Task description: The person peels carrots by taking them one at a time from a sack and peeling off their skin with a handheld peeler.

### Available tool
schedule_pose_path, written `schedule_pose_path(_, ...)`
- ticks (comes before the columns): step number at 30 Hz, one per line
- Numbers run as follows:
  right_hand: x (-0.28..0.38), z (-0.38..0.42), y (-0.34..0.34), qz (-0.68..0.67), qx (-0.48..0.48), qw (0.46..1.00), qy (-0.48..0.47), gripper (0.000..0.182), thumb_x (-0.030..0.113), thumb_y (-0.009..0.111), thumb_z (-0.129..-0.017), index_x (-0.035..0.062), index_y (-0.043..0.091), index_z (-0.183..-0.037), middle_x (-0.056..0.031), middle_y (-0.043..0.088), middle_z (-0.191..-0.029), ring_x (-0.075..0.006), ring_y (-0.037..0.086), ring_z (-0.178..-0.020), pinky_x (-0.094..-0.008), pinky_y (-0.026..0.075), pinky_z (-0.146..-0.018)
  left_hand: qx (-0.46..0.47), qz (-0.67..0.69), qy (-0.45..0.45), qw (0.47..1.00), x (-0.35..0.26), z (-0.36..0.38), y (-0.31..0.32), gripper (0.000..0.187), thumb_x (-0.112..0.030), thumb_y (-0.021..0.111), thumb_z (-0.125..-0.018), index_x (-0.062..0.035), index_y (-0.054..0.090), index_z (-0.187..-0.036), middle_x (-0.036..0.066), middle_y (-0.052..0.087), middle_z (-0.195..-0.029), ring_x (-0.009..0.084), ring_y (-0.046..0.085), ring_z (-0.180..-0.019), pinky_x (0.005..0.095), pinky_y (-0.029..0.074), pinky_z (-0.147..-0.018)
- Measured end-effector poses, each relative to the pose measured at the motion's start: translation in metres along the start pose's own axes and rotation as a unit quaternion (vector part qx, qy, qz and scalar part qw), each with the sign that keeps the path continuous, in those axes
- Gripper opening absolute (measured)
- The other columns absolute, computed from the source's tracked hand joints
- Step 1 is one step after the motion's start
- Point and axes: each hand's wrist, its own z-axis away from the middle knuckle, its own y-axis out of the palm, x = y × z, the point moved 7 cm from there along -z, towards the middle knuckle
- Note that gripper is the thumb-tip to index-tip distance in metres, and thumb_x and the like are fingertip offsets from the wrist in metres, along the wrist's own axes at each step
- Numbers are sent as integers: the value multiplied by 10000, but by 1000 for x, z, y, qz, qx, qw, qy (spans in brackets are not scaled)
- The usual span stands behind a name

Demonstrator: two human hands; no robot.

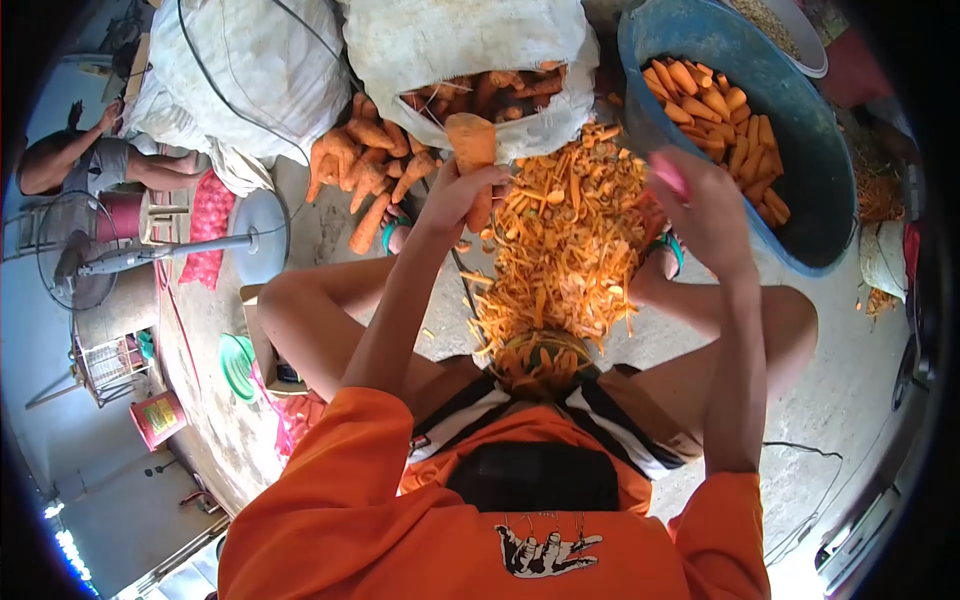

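Observation:
My left hand (452, 200) is closed around an upright carrot (471, 140), whose thick end sticks up above the fingers. To the right, my raised right hand (708, 205) grips what looks like a pink peeler (669, 176); motion smears it and its blade cannot be made out. Between my legs, below both hands, lies a long heap of carrot peelings (560, 240). Unpeeled carrots (365, 155) are piled on the floor left of my left hand. Peeled carrots (710, 105) rest inside a big blue tub (815, 150) beyond my right hand.
An open white sack (470, 40) of unpeeled carrots stands in front, beside another bulging sack (250, 70). A standing fan (170, 255) and a red net bag (207, 225) are on the left. Farther left is another person (80, 165). A dark cable crosses the floor.

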Motion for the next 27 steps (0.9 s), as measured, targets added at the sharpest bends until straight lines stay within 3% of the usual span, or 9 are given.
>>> schedule_pose_path(2,18,8,22,16,3,999,-29,206,155,701,-882,91,675,-1076,-158,709,-964,-372,685,-927,-475,530,-801,4,-122,-30,992,8,24,5,294,-239,781,-910,-70,604,-1073,5,591,-861,92,583,-690,301,493,-602)
schedule_pose_path(4,31,16,51,2,98,993,-64,240,172,702,-865,112,654,-1092,-136,696,-952,-361,674,-931,-481,524,-806,-20,-166,-30,985,11,46,14,343,-269,820,-880,-69,612,-1065,-16,573,-787,77,556,-622,279,457,-540)
schedule_pose_path(6,40,23,68,1,96,992,-86,246,160,689,-864,109,650,-1101,-133,691,-951,-366,670,-924,-485,521,-797,-21,-324,-24,946,14,54,14,432,-308,849,-822,13,657,-1039,24,637,-730,85,605,-617,281,478,-520)
schedule_pose_path(11,47,35,104,38,150,983,-94,242,142,676,-864,117,635,-1101,-118,685,-930,-347,674,-888,-487,531,-773,7,-377,21,926,33,55,15,481,-324,865,-769,6,698,-1075,53,709,-789,109,651,-659,284,502,-546)
schedule_pose_path(14,43,39,112,47,134,986,-88,240,143,685,-855,114,646,-1090,-120,689,-921,-352,677,-888,-491,537,-773,2,-386,-24,922,32,66,19,476,-279,851,-755,6,700,-1105,61,728,-840,121,661,-673,285,519,-567)
schedule_pose_path(17,42,41,119,77,118,986,-90,187,222,689,-874,104,650,-1014,-129,671,-850,-343,696,-822,-488,560,-743,7,-426,-11,905,30,68,15,461,-258,827,-742,2,699,-1100,56,719,-841,116,652,-655,287,528,-560)
schedule_pose_path(21,37,46,138,81,126,984,-101,172,223,676,-880,78,668,-972,-141,678,-856,-358,698,-824,-491,563,-751,82,-433,-84,893,27,82,19,352,-201,767,-803,-4,649,-1069,6,603,-716,84,551,-551,269,456,-484)
schedule_pose_path(24,17,42,167,70,224,971,-45,210,200,652,-878,79,668,-1050,-141,685,-863,-373,683,-860,-493,544,-772,96,-462,-117,874,39,71,-2,366,-197,775,-800,-1,644,-1080,6,595,-709,85,543,-546,271,448,-478)
schedule_pose_path(27,-82,35,205,54,312,938,141,249,274,611,-931,37,679,-963,-183,693,-851,-379,699,-867,-491,542,-757,162,-440,-142,872,46,80,-1,444,-203,810,-796,1,628,-1147,10,596,-719,90,555,-559,264,453,-487)
